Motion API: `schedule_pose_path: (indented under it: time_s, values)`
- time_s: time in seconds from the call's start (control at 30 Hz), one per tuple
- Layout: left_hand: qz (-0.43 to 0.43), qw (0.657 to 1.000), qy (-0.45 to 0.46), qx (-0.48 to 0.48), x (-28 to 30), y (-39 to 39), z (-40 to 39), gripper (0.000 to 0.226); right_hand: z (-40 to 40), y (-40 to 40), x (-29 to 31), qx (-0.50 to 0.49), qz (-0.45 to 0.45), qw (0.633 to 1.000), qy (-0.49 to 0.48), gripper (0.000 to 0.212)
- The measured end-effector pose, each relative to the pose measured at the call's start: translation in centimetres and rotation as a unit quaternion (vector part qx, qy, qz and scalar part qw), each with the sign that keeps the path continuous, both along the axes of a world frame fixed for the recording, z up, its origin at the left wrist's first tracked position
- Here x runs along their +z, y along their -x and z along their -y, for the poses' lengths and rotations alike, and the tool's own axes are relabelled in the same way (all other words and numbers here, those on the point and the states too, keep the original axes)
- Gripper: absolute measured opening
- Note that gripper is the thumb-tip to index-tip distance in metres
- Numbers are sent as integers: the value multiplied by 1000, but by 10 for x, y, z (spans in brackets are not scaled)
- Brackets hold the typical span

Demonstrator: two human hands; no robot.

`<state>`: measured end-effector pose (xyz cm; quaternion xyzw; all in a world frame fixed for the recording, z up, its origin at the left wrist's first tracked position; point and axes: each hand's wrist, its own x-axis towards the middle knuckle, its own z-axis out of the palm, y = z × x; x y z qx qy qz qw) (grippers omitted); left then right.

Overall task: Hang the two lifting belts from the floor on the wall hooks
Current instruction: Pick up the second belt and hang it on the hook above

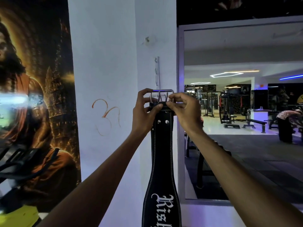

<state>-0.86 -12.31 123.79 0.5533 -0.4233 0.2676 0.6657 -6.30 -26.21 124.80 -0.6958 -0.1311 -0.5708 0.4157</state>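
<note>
A gym wall seen from head height, with two bare arms reaching forward and up.

At the far left hangs a large poster [32, 95] of a glowing figure. Below it, at the near left edge, sit dark straps [18, 161]; what they belong to is unclear. Right of the poster is a white pillar [105, 54] with an orange symbol [106, 115] drawn on it.

On the pillar's right face a narrow metal hook rail [157, 72] runs vertically, with several small hooks down its length.

Just below the rail, both hands hold up a black belt [161, 161]. The left hand [144, 110] pinches the leather just under the steel buckle [161, 96], thumb in front and fingers curled behind the buckle's left side. The right hand [185, 110] pinches the same edge from the right, fingers narrow and closed on the stitched top. Gripping both sides likely keeps the buckle frame level and open, so a hook can pass through it. The buckle's top bar sits right at the rail's lower end; whether it already rests on a hook cannot be told. The rest of the belt hangs straight down between the forearms, white lettering showing near the bottom.

The second belt is not in sight.

Right of the pillar, a wall mirror [180, 112] or opening shows gym machines and a bent-over person [288, 125] far off.
</note>
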Motion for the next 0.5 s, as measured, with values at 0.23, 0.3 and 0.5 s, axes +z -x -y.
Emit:
schedule_pose_path:
  time_s: [0.23,0.3,0.5]
  values:
    - [23,999,-9,22,11,-72,24,45,19,-73,8,4,37,999,-16,19]
    - [57,998,-12,38,12,-100,31,33,24,-97,10,-19,55,998,-15,19]
    - [84,996,-4,29,41,-191,53,16,42,-177,39,-54,78,995,-19,21]
